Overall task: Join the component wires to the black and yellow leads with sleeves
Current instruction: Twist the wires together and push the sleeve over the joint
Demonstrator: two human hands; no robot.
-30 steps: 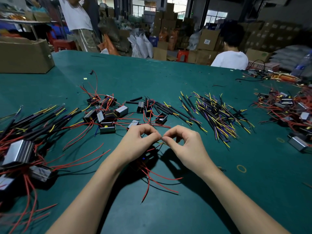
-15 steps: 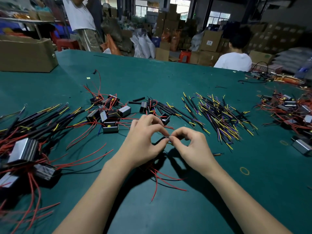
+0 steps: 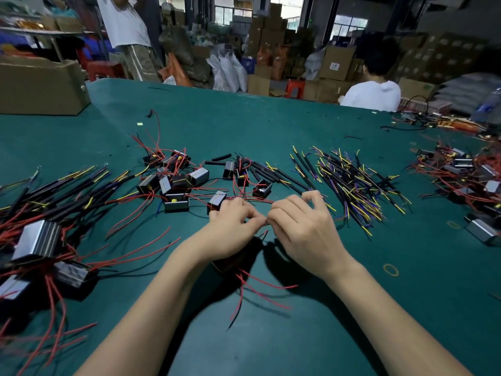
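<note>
My left hand (image 3: 233,229) and my right hand (image 3: 301,226) meet fingertip to fingertip over the green table (image 3: 379,308), both pinching a thin wire end between them. Under my left hand lies a dark component (image 3: 230,263), mostly hidden, with red wires (image 3: 260,283) trailing toward me. What exactly sits between the fingertips is too small to tell. A heap of black and yellow sleeved leads (image 3: 349,183) lies just beyond my right hand. Several small black components with red wires (image 3: 176,180) lie beyond my left hand.
Finished units with metal cases and long black leads (image 3: 38,237) pile up at the left. More components with red wires (image 3: 466,180) sit at the right edge. A cardboard box (image 3: 40,85) stands far left. One person stands and another sits past the table.
Both hands stayed joined at the fingertips and drifted slightly farther from me. My right hand's fingers have lifted and spread a little toward the lead heap.
</note>
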